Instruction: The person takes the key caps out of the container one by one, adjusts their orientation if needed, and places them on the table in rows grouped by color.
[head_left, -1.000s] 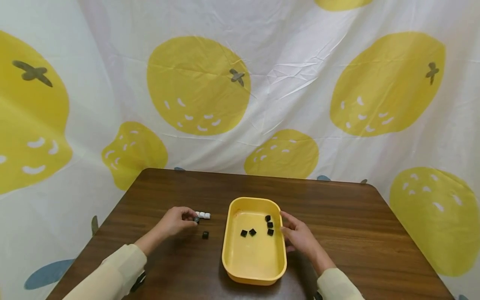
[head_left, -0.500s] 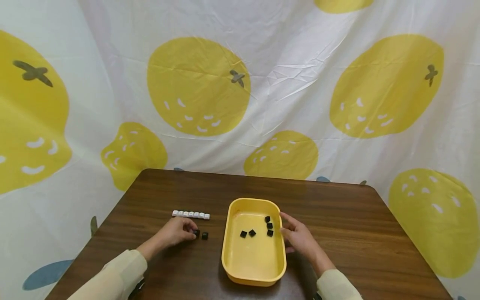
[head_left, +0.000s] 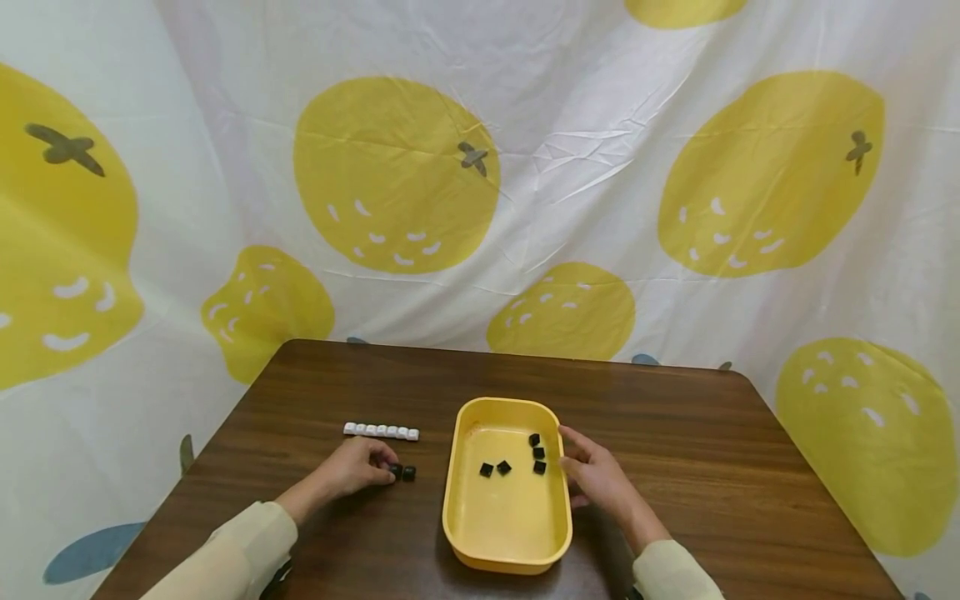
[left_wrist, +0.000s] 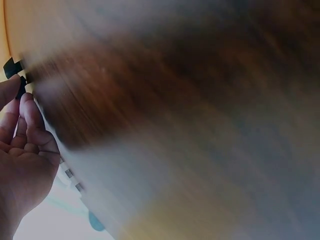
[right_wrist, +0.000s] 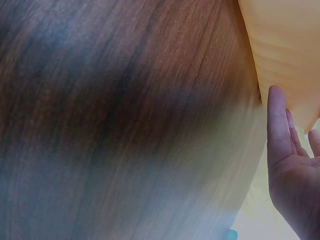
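Note:
In the head view my left hand (head_left: 348,468) pinches a small black keycap (head_left: 396,472) between thumb and fingers. The piece sits at table level, right up against a second black keycap (head_left: 409,473). Both dark pieces show in the left wrist view, with the held keycap (left_wrist: 21,87) at my thumb tip. Behind them runs a straight row of several white keycaps (head_left: 382,431). My right hand (head_left: 600,477) lies with extended fingers against the right side of a yellow tray (head_left: 510,529). Several black keycaps (head_left: 503,467) are scattered in that tray.
Everything stands on a dark wooden table (head_left: 697,467). A white cloth (head_left: 570,192) printed with yellow lemons hangs behind the table's far edge. The tray's raised walls stand between the two hands.
My left hand has brought the black keycap from beside the white row toward the viewer, then right against the other black keycap. The full white row came into sight. My right hand stays at the tray.

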